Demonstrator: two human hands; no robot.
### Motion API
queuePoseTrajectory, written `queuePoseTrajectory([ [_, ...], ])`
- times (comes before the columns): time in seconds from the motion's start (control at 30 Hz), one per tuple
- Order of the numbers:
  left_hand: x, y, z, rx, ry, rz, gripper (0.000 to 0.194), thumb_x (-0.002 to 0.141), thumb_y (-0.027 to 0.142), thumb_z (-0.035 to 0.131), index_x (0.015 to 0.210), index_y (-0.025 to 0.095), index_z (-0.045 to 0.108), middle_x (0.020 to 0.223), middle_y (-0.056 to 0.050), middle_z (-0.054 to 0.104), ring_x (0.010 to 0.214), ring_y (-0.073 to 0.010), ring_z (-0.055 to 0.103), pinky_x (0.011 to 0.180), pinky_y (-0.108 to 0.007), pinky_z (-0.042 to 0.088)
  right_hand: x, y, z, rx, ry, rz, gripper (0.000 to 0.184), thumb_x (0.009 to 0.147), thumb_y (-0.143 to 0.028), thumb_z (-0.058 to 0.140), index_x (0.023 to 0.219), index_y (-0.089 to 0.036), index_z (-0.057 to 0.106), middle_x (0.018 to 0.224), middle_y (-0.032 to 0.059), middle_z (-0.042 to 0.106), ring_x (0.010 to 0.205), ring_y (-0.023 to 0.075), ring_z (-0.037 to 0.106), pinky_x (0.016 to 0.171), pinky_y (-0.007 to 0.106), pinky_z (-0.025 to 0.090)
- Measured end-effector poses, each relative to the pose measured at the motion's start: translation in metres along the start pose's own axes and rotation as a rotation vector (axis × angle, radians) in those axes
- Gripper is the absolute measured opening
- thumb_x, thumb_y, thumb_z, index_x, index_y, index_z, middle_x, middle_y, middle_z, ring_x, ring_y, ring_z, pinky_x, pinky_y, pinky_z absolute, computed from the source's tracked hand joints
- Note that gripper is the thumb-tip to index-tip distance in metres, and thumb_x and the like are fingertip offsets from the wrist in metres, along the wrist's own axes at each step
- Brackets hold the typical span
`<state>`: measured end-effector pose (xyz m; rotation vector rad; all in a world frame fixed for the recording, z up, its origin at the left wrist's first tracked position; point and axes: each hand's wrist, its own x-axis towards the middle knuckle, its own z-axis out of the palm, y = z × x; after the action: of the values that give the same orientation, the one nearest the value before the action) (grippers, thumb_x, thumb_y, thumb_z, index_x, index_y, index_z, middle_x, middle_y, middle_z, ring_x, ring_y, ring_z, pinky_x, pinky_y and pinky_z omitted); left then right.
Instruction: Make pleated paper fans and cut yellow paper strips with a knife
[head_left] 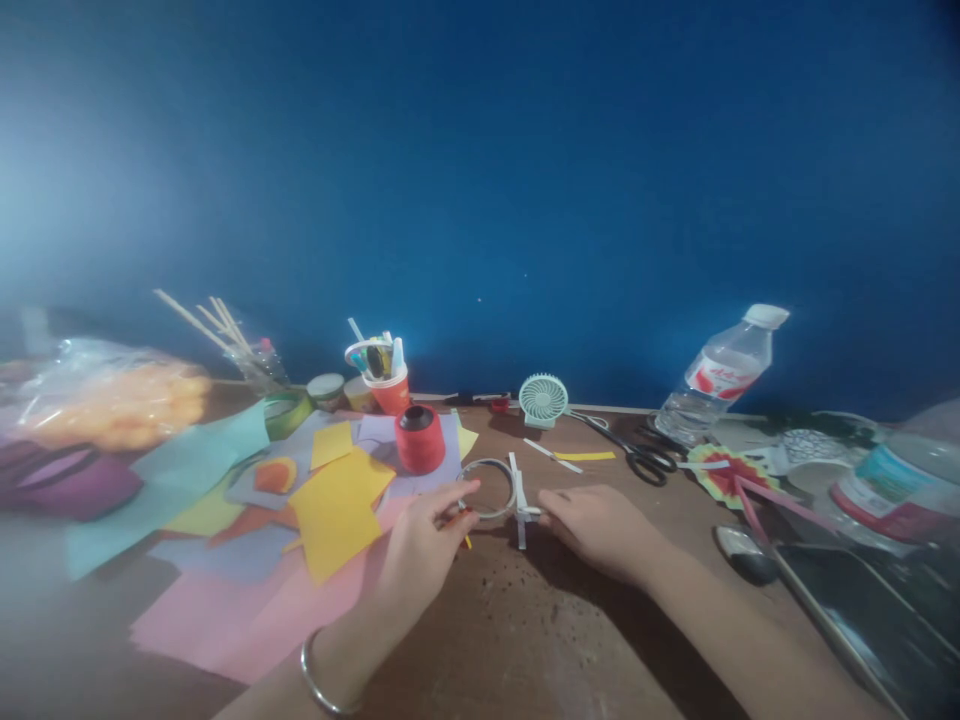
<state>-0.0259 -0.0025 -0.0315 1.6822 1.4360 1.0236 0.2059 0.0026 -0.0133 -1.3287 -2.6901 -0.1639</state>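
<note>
My left hand (pixel 427 545) pinches the left edge of a thin greyish-white ring (pixel 514 492), which looks like a nearly used tape roll. A small yellow bit (pixel 469 543) shows below the left fingertips. Just right of the ring, several narrow white strips (pixel 520 500) form a cross shape. My right hand (pixel 600 530) is closed, its fingertips on the short white piece that sticks out from these strips. What lies inside the right fingers is hidden. A silver bangle (pixel 315 680) circles my left wrist.
Coloured paper sheets (pixel 337 515) and a red thread cone (pixel 420 442) lie left. Behind are a cup of tools (pixel 388 388), a small fan (pixel 543 400) and scissors (pixel 651 463). Right are a tilted bottle (pixel 720 375), a paper rosette (pixel 724 480), a mouse (pixel 744 553) and a dark flat device (pixel 870 610).
</note>
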Motion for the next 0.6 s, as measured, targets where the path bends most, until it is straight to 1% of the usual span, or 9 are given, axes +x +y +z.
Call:
queuePoseTrajectory([
  [0.1, 0.0, 0.0, 0.001, -0.015, -0.003, -0.005, 0.032, 0.074, 0.022, 0.059, 0.106, 0.025, 0.064, 0.093, -0.004, 0.067, 0.064, -0.0146, 0.059, 0.058, -0.026, 0.049, 0.0, -0.003, 0.0, -0.008, 0.0, -0.001, 0.017, 0.091, -0.029, 0.039, 0.078, -0.02, 0.047, 0.068, -0.0007, 0.066, 0.058, 0.0158, 0.062, 0.047, 0.028, 0.018],
  [0.2, 0.0, 0.0, 0.001, -0.02, 0.005, -0.009, 0.031, 0.074, 0.021, 0.059, 0.105, 0.024, 0.065, 0.094, -0.004, 0.067, 0.069, -0.016, 0.06, 0.06, -0.026, 0.049, 0.001, -0.005, 0.0, -0.016, 0.002, 0.007, 0.015, 0.09, -0.029, 0.04, 0.08, -0.02, 0.048, 0.069, -0.0006, 0.067, 0.058, 0.0159, 0.062, 0.047, 0.028, 0.018],
  [0.4, 0.0, 0.004, 0.001, -0.034, -0.003, -0.035, 0.032, 0.074, 0.022, 0.059, 0.106, 0.025, 0.064, 0.091, -0.004, 0.067, 0.059, -0.0136, 0.059, 0.054, -0.025, 0.049, 0.002, -0.008, -0.002, -0.031, -0.006, 0.025, 0.014, 0.089, -0.027, 0.042, 0.08, -0.02, 0.05, 0.069, 0.0001, 0.067, 0.058, 0.0166, 0.063, 0.046, 0.026, 0.021],
  [0.6, 0.0, 0.007, 0.0, -0.01, 0.023, -0.026, 0.031, 0.074, 0.021, 0.059, 0.104, 0.024, 0.066, 0.088, -0.004, 0.068, 0.062, -0.0162, 0.06, 0.053, -0.025, 0.048, 0.003, -0.013, -0.003, -0.05, -0.03, 0.057, 0.014, 0.089, -0.027, 0.042, 0.082, -0.02, 0.051, 0.07, 0.002, 0.067, 0.059, 0.018, 0.064, 0.047, 0.025, 0.027],
])
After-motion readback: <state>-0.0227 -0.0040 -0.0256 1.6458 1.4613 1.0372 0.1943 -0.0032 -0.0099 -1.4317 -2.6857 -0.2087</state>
